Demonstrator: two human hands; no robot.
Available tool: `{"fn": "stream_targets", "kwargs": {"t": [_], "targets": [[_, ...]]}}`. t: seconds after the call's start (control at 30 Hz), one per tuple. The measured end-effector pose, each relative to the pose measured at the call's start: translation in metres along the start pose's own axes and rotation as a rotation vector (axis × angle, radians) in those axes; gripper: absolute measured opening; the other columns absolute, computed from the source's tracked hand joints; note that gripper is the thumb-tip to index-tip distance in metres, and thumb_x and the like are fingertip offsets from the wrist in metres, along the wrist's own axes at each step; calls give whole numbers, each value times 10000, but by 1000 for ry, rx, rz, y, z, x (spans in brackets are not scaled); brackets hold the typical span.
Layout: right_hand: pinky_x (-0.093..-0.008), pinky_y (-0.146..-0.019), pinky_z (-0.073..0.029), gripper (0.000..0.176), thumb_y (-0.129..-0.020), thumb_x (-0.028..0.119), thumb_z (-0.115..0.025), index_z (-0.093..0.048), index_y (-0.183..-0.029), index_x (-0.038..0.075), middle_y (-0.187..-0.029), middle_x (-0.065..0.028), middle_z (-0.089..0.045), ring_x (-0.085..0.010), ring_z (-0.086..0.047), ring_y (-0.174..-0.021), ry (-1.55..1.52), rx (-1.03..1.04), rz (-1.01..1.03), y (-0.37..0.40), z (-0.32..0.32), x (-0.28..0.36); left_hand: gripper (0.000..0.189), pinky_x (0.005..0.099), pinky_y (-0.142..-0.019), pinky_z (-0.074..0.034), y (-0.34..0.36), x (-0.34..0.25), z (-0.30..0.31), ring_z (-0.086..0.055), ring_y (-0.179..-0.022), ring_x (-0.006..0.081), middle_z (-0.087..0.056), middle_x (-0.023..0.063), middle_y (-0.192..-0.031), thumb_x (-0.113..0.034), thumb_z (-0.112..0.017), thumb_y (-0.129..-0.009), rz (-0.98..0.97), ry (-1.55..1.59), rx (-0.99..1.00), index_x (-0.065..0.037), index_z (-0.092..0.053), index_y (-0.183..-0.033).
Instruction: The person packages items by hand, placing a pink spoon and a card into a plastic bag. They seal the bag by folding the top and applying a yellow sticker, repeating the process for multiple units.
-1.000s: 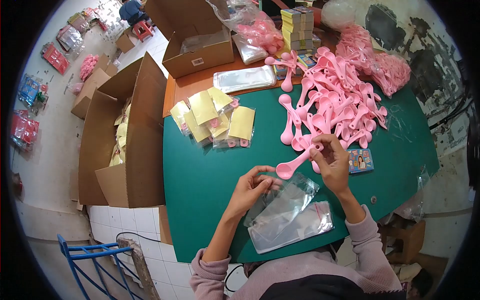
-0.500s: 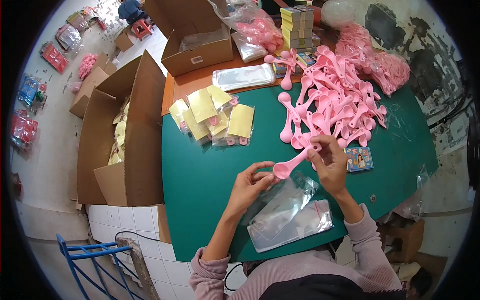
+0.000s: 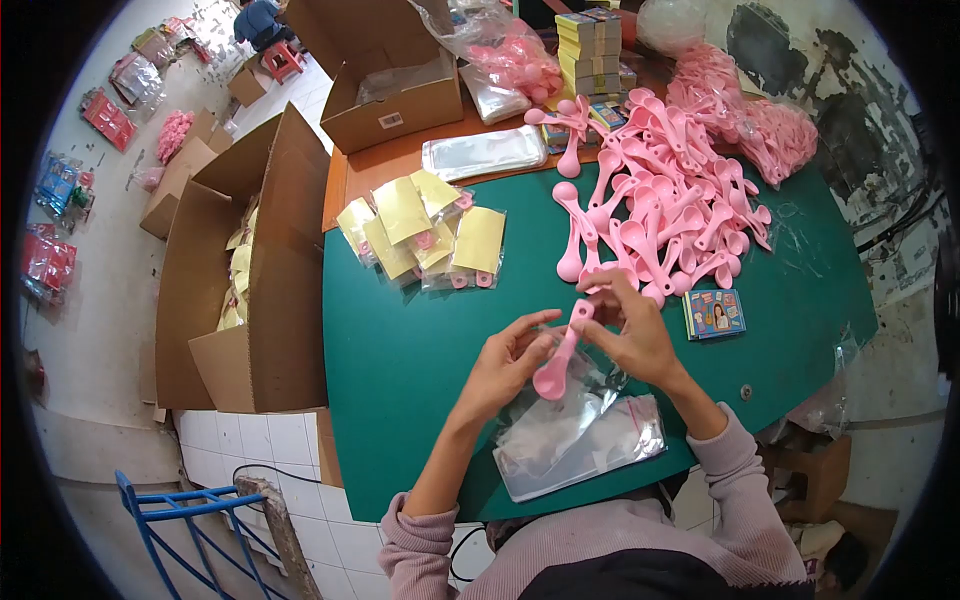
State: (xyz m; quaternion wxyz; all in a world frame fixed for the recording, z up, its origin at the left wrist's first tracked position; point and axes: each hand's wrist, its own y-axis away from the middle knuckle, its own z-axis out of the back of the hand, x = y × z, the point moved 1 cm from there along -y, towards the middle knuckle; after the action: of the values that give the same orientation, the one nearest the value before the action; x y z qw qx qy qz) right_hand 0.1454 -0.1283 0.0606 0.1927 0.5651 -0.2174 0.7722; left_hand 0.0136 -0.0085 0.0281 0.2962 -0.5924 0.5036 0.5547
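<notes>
A pink measuring spoon (image 3: 563, 360) slants between my hands, its bowl pointing down toward me. My right hand (image 3: 634, 335) pinches it near the handle end that has a hole. With bent fingers and thumb, my left hand (image 3: 510, 365) grips the upper edge of a clear plastic bag (image 3: 592, 388). The spoon's bowl overlaps the bag's opening in this view. Under the bag, a stack of clear plastic bags (image 3: 560, 476) lies at the table's near edge. Beyond my right hand sits a small stack of printed cards (image 3: 714, 314), beside a large heap of pink measuring spoons (image 3: 668, 205).
Packed bags with yellow cards (image 3: 480, 240) lie on the green table (image 3: 400, 400) at the left. A cardboard box (image 3: 280, 330) stands left of the table, another box (image 3: 395, 118) behind. More clear bags (image 3: 485, 152) and card bundles (image 3: 590, 55) are at the back.
The measuring spoon has moved down and left and turned more upright, its bowl now over the bag. My right hand has come closer to my left.
</notes>
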Motion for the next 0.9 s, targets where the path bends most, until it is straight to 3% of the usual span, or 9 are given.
{"fn": "stream_targets", "kwargs": {"t": [0.17,0.3,0.33,0.5,0.57,0.67,0.73,0.8,0.9], "targets": [[-210,-585,-478,224,-773,8,-621,-456,-925,-6,-776,-73,-610,-108,-605,-649,-123,-103,87,-29,-1,4,332,256,-746,-478,-12,-19,25,-583,-859,115,-634,69,-960,-226,-427,-938,106,-103,198,20,-548,-1126],[-274,-648,-486,249,-854,255,-584,-549,-927,20,-821,-88,-620,-162,-612,-742,53,-58,200,-34,-14,-6,311,222,-651,-475,-28,-21,34,-585,-718,99,-639,78,-903,-209,-441,-934,-41,9,71,38,-597,-1040],[-313,-737,-473,342,-870,383,-529,-591,-911,50,-1005,-127,-594,-214,-587,-900,9,27,313,-35,-18,-14,310,212,-629,-468,-33,-16,39,-576,-694,91,-639,79,-900,-210,-447,-933,-38,4,51,39,-598,-1038],[-385,-883,-402,384,-851,434,-524,-613,-989,86,-1278,-159,-416,-314,-481,-1071,164,196,454,-23,-13,-13,316,209,-640,-489,-36,-26,38,-623,-754,141,-638,102,-862,-227,-471,-922,-63,-35,50,43,-586,-1037],[-388,-881,-401,384,-834,410,-552,-609,-1036,88,-1246,-157,-444,-315,-495,-1048,233,134,211,-13,17,5,317,215,-647,-491,-34,-29,38,-627,-767,153,-640,109,-873,-227,-471,-922,-51,-30,62,44,-587,-1039],[-390,-834,-419,404,-809,344,-582,-572,-1060,28,-1136,-149,-491,-293,-518,-982,556,-292,-115,17,90,-13,319,228,-662,-494,-34,-28,43,-633,-799,174,-644,121,-896,-227,-468,-923,-38,-39,77,43,-586,-1046],[-411,-806,-428,382,-801,286,-603,-552,-1059,9,-1066,-149,-519,-314,-529,-946,1091,-587,-388,46,120,-34,319,234,-670,-496,-34,-26,46,-635,-818,183,-645,126,-908,-227,-466,-923,-37,-54,90,41,-585,-1052],[-418,-766,-435,308,-797,203,-609,-543,-1009,-10,-1025,-153,-527,-333,-531,-914,1391,-517,-657,68,139,-63,312,228,-668,-495,-35,-24,47,-633,-836,179,-645,126,-918,-219,-464,-923,-27,-73,116,32,-585,-1063],[-403,-726,-425,220,-790,156,-609,-542,-918,-10,-966,-159,-547,-305,-549,-848,1160,-570,-559,76,139,-54,305,224,-664,-495,-31,-29,44,-632,-833,170,-646,126,-927,-213,-466,-922,11,-64,109,23,-588,-1069]]}}
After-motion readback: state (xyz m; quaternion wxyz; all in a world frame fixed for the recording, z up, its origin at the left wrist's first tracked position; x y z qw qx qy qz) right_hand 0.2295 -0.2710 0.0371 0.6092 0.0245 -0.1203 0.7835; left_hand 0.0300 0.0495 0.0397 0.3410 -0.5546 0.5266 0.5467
